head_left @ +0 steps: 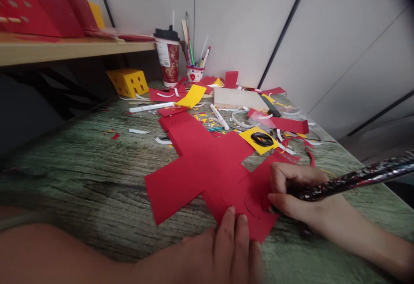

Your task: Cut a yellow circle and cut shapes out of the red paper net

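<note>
A red cross-shaped sheet of card [194, 167] lies flat on the table, with a thin curved dark line on its near arm. My left hand [223, 249] rests on that arm's near edge, fingers stretched out and pressing down. In my right hand [300, 193] is a thick black pen-shaped tool [359, 178] with a speckled shaft, gripped between thumb and fingers. Its tip, mostly hidden by the thumb, is at the card near the curved line. I cannot tell whether it is a pen or a knife.
Paper scraps, a white marker [219, 117] and a yellow square with a black object [262, 139] lie beyond the card. Behind stand a yellow paper box [128, 82], a lidded cup [168, 57] and a pen holder [195, 73]. A wooden shelf [77, 51] overhangs the left.
</note>
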Motion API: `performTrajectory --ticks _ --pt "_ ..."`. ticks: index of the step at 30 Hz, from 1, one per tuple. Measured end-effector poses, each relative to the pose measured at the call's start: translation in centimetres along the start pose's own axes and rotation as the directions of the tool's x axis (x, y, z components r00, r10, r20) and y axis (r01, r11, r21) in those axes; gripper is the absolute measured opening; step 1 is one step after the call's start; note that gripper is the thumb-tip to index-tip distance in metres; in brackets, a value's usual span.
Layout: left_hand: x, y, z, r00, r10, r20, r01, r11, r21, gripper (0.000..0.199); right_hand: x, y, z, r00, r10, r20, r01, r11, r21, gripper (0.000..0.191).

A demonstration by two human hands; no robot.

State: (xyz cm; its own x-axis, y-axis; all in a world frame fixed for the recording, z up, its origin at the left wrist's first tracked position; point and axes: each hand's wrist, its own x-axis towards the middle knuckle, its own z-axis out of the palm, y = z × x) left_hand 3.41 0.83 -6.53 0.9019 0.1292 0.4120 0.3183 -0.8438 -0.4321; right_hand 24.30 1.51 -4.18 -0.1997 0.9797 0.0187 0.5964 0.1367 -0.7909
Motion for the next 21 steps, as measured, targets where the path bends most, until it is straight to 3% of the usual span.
performTrajectory --ticks 7,11,18,21 --pt "-0.32 0.06 -0.18 1.000 0.003 0.003 -0.003 1.000 0.009 0.030 -0.02 0.02 0.04 0.999 -0.006 0.041 0.006 1.000 -0.014 0.027" --pt "-0.42 0.14 -0.08 0.999 0.033 0.010 -0.033 0.999 -0.003 0.031 0.12 -0.03 -0.02 0.999 0.030 -0.024 -0.030 0.999 -0.012 0.027" --pt "0.24 0.18 -0.12 0.999 0.014 -0.039 -0.014 1.000 -0.011 0.026 0.75 0.55 0.00 0.990 0.100 -0.099 -0.066 0.950 0.304 0.024" --pt "0.50 -0.11 -0.25 0.995 0.099 -0.025 -0.100 0.995 -0.020 0.025 0.90 0.66 0.20 0.985 0.114 -0.129 -0.060 0.929 0.365 0.026"
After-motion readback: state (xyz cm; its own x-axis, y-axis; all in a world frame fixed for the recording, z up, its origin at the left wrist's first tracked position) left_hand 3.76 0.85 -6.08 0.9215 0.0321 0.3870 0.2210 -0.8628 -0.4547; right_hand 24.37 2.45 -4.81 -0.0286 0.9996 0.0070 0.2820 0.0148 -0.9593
